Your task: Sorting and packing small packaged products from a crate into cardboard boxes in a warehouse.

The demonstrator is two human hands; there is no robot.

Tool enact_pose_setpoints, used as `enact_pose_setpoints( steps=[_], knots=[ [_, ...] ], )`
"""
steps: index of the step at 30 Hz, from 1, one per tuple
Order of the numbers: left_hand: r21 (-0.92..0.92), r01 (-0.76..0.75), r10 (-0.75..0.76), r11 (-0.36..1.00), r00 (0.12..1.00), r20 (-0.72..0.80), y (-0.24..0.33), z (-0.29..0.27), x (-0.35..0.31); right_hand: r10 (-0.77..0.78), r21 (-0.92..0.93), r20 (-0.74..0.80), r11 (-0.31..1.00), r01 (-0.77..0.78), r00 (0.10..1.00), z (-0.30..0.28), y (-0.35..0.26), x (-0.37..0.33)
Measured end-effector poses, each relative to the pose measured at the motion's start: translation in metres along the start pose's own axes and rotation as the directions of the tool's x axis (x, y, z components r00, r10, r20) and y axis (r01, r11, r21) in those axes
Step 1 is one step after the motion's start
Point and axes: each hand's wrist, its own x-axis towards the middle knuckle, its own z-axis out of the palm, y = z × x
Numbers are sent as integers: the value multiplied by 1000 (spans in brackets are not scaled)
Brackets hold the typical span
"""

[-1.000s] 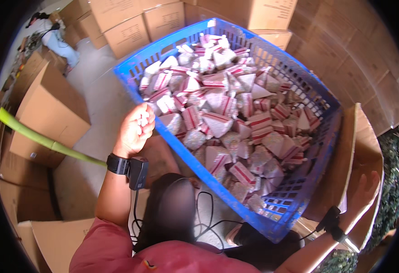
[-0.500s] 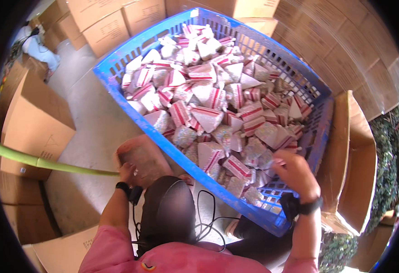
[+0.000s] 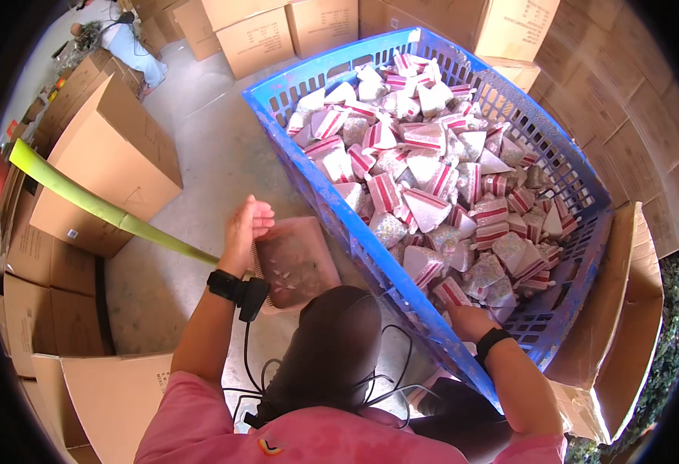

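A big blue plastic crate [image 3: 359,240] holds a heap of glittery white wedge-shaped ornaments [image 3: 426,209] with red stripes, like cake slices. My right hand [image 3: 469,320] reaches over its near side into the heap, close to a striped wedge [image 3: 452,292]; its fingertips are hidden there. My left hand [image 3: 247,226] is open, fingers stretched out, beside a shallow pink tray [image 3: 308,232] on the floor. Small white bits [image 3: 281,277] lie in that tray, and a toothed edge [image 3: 258,263] shows along its left side. I see nothing in the left hand.
A yellow-green strip [image 3: 115,218] runs in from the left to behind my left wrist. An open carton [image 3: 598,309] stands right of the crate. Cartons [image 3: 254,42] are stacked behind and at left [image 3: 107,166]. Black cables [image 3: 390,387] hang by my knees. Another person [image 3: 134,50] is far left.
My left hand has opened and lifted from the tray's edge, where its fingers were curled. The right hand has gone lower and deeper among the wedges. The whole view has shifted, moving the crate rightward.
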Motion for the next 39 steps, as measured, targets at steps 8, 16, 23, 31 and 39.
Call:
enact_pose_setpoints(
  steps=[8,16,23,31,39],
  knots=[
    [-191,-344,394,919,794,463,96,80,-54,-27,124,-163,991,47,986,5,1,5],
    [-279,-213,350,936,521,778,96,189,-87,156,278,-370,959,-51,916,18,3,21],
    [-100,-350,292,931,552,781,77,233,-80,78,651,-677,528,546,732,-79,34,-79],
    [22,-386,186,922,494,850,73,264,-100,179,672,-740,155,724,649,-66,41,-120],
    [56,81,-87,995,448,890,67,282,-105,159,399,-894,710,581,419,-73,47,-128]
  ],
)
